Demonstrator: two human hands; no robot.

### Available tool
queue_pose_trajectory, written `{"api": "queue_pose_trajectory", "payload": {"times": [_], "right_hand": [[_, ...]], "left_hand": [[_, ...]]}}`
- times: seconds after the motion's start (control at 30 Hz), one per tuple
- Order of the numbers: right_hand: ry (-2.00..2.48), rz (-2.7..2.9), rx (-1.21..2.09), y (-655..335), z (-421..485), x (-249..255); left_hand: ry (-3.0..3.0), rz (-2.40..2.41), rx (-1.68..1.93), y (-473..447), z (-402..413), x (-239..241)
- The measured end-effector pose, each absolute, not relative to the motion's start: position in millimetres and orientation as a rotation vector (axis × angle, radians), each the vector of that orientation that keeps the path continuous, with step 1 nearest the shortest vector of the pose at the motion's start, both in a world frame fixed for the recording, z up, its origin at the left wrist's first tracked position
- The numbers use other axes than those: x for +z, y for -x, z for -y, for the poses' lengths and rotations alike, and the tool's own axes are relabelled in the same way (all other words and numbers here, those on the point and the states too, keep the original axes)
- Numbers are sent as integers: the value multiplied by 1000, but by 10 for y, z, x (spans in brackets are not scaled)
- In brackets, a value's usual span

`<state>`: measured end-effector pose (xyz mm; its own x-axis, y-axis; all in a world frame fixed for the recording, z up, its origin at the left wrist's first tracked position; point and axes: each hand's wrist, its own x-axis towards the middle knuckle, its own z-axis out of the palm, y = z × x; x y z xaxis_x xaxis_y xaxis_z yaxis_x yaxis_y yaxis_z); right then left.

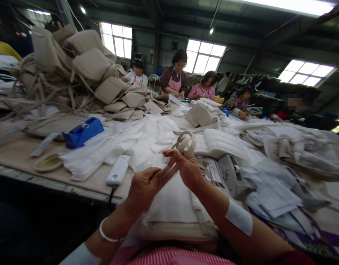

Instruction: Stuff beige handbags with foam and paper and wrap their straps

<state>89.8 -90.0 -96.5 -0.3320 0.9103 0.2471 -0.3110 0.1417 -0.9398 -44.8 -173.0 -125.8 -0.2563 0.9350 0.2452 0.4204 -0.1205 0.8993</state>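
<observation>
Beige strap (170,168): appears light, pliable, perhaps smooth; best held along its flat lengths, below the looped end.
Strap position: between both hands, loop rising past the right, above the beige bag (183,231).
Left hand (144,187): closed around the lower end.
Right hand (189,170): gripping just below the loop.

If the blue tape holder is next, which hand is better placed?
Probably the left hand: it's nearer the blue tape holder, which sits on that side. The right hand is farther across, and both hold the strap.
</observation>
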Motion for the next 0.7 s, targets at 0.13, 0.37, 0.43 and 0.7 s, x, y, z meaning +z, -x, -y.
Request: {"api": "queue_pose_trajectory", "payload": {"times": [0.13,0.37,0.43,0.7], "right_hand": [[560,1437,1505,-849,1050,-1037],[433,1065,2127,-966,901,-983],[500,913,2163,-999,732,-883],[563,1450,1749,-858,1076,-959]], "left_hand": [[-1427,-1598,1456,447,1689,-1161],[-1526,-1576,1449,447,1740,-1102],[-1550,-1591,1432,442,1761,-1087],[-1483,-1642,1415,453,1796,-923]]}}
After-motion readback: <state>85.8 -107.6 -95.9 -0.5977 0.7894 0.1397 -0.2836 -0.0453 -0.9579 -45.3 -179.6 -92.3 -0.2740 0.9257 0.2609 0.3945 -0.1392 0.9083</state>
